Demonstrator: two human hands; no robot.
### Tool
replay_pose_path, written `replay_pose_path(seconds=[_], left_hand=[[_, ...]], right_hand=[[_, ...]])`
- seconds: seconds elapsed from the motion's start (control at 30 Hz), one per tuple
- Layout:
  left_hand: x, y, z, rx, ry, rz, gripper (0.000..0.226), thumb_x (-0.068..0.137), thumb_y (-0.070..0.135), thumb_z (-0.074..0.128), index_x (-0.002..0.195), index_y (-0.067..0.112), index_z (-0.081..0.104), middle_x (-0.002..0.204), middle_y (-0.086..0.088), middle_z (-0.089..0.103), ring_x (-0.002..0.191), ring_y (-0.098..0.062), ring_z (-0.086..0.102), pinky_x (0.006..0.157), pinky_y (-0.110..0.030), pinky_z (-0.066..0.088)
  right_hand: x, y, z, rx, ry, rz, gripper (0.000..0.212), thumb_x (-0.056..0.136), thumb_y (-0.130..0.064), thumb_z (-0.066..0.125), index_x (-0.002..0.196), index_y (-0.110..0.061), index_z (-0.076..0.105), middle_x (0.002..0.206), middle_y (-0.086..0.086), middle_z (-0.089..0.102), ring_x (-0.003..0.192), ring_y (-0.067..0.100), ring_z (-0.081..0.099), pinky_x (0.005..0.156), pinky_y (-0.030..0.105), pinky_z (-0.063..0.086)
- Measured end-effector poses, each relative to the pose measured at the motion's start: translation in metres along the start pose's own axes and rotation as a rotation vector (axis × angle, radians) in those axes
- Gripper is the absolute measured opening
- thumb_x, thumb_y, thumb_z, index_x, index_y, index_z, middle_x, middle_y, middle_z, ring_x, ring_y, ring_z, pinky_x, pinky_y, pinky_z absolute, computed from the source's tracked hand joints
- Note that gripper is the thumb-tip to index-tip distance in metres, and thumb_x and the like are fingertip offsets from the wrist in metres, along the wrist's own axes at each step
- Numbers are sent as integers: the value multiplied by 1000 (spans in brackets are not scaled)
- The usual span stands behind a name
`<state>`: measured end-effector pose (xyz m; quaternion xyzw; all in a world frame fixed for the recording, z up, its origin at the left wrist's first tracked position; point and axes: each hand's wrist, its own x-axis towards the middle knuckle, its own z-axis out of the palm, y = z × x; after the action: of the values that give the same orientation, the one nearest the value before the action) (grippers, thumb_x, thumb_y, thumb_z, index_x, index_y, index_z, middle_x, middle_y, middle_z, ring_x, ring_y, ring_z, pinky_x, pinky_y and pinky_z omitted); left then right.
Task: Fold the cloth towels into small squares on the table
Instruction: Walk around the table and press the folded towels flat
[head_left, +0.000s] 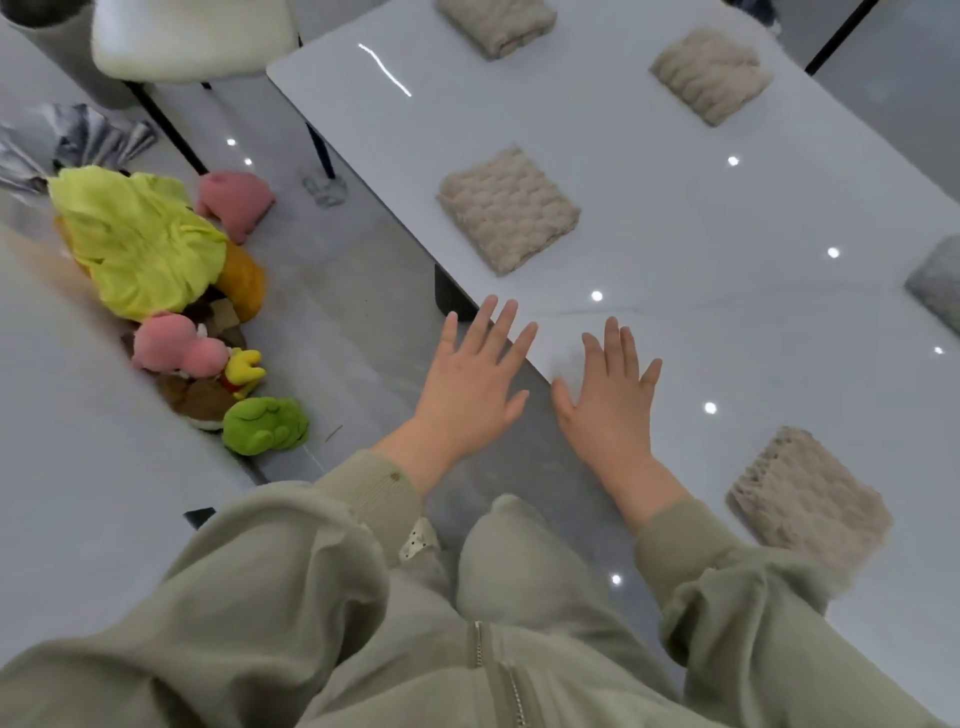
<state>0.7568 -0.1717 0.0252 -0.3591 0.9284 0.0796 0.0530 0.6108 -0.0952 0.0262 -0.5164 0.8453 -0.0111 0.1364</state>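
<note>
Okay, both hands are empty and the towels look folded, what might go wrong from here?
1. The near beige towel lies close by the right sleeve; a sweep of that arm might drag it open.
2. The table looks glossy, so a towel may slide when pressed.
3. The grey towel is cut off at the frame's edge; its fold cannot be judged.

Four beige folded towels; one grey towel; two hands

Pile of plush toys on floor at left; white chair far left, near table corner.
</note>
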Motion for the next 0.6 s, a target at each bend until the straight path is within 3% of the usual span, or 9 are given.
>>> replay_pose_path(seconds=[0.23, 0.3, 0.4, 0.43, 0.53, 0.6], left_hand=[[82, -49, -4, 64, -5, 127, 71, 95, 53, 28, 151, 23, -5, 159, -6, -12, 145, -27, -15, 113, -53, -10], [114, -66, -6, 87, 5, 174, 71, 92, 51, 33, 151, 21, 9, 159, -9, 2, 146, -30, -2, 112, -53, -5], [153, -92, -13, 86, 26, 224, 68, 85, 49, 34, 146, 18, 31, 154, -11, 25, 143, -32, 20, 110, -57, 16], [165, -101, -14, 95, 9, 246, 69, 86, 49, 34, 147, 18, 28, 155, -11, 23, 144, -32, 18, 111, -57, 17], [187, -122, -18, 93, -86, 306, 71, 94, 49, 31, 150, 21, -2, 159, -8, -9, 145, -28, -14, 112, -50, -10], [200, -130, -19, 86, -123, 330, 72, 95, 50, 27, 147, 24, -16, 157, -6, -20, 141, -24, -25, 109, -46, -19]], right_hand=[[61, -1, 2, -16, 37, 222, 63, 95, -40, 37, 148, -10, 22, 159, 10, 3, 147, 25, -3, 114, 55, -1], [85, -6, 5, 1, 28, 271, 63, 96, -41, 35, 149, -10, 19, 159, 9, 1, 147, 24, -4, 115, 54, 0], [116, -16, 7, 24, -6, 312, 65, 96, -43, 33, 150, -11, 15, 160, 8, -2, 147, 23, -5, 115, 53, -1], [126, -20, 7, 29, -19, 323, 65, 96, -43, 32, 150, -11, 14, 160, 8, -2, 147, 23, -5, 115, 53, -2], [149, -35, 1, 56, -28, 350, 65, 96, -42, 33, 150, -10, 15, 160, 9, -1, 147, 24, -4, 115, 53, -2], [161, -41, -4, 76, -17, 370, 65, 96, -43, 30, 150, -9, 15, 160, 9, 0, 147, 24, -4, 115, 53, -3]])
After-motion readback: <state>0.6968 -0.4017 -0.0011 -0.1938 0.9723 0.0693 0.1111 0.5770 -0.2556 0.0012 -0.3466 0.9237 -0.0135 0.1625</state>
